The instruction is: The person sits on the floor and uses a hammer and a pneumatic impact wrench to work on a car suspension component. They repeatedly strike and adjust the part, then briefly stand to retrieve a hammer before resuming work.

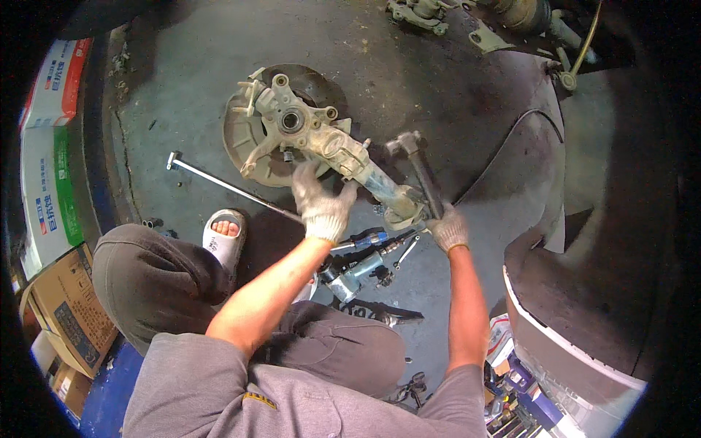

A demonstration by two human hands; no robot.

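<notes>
Lengthwise, the hammer [426,177] points forward, slightly left.

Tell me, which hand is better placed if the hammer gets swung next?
Probably the right hand: it grips the hammer by its handle. The left hand is beside the metal part, thumb and fingers spread, without the hammer.

Far left, blue characters mark a red-and-white box [64,80]; nearer, a green-and-white box [45,193] carries blue characters and white print. Near left, dark print covers a brown carton [82,306]. The shirt's yellow badge [261,400] perhaps bears letters, too small to read.
</notes>
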